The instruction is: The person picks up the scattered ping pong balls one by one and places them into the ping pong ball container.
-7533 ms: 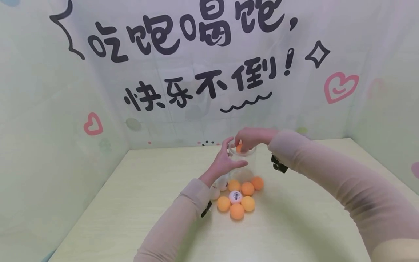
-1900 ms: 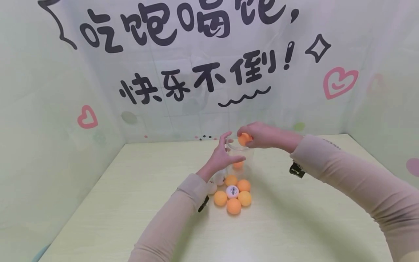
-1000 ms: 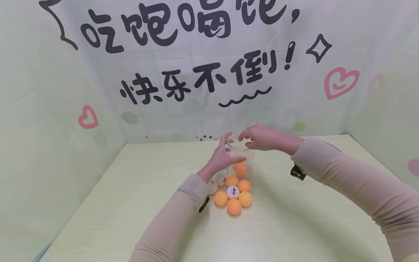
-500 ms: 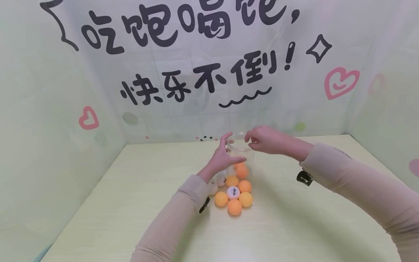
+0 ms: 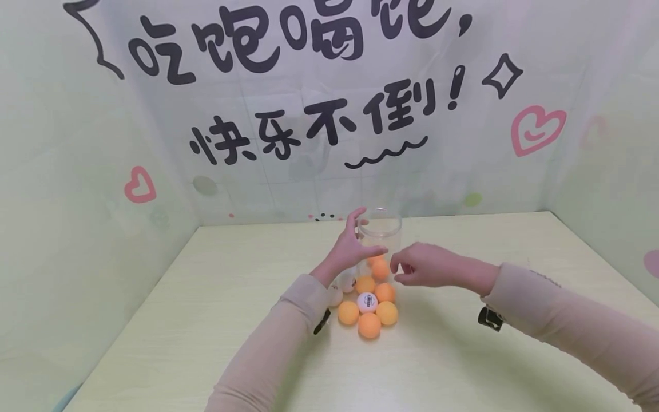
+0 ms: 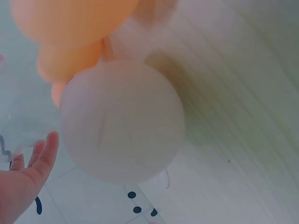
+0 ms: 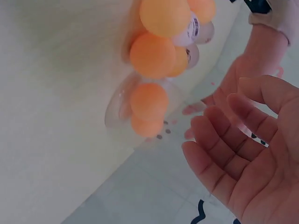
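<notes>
A clear cylindrical jar (image 5: 395,224) stands on the table with two orange ping-pong balls (image 5: 380,269) at its bottom. My left hand (image 5: 350,247) holds the jar's near-left side, thumb across the front and fingers behind. To the right of the jar, just above the table, is my right hand (image 5: 437,266), its fingers loosely bent with nothing in them. More orange balls (image 5: 369,325) lie in front of the jar around a printed white ball (image 5: 368,301). Other white balls (image 5: 347,281) are partly hidden by my left wrist; one white ball (image 6: 124,126) fills the left wrist view.
The pale wooden table (image 5: 216,320) meets a printed cloth backdrop (image 5: 288,200) close behind the jar. Similar cloth walls rise at the left and right. My left forearm (image 5: 278,349) crosses the table beside the balls.
At 7.5 s my right hand lowered an orange ball into the jar; at 1.9 s it held another above the rim. That ball dropped in. The right hand then moved down to the right, while the left stayed.
</notes>
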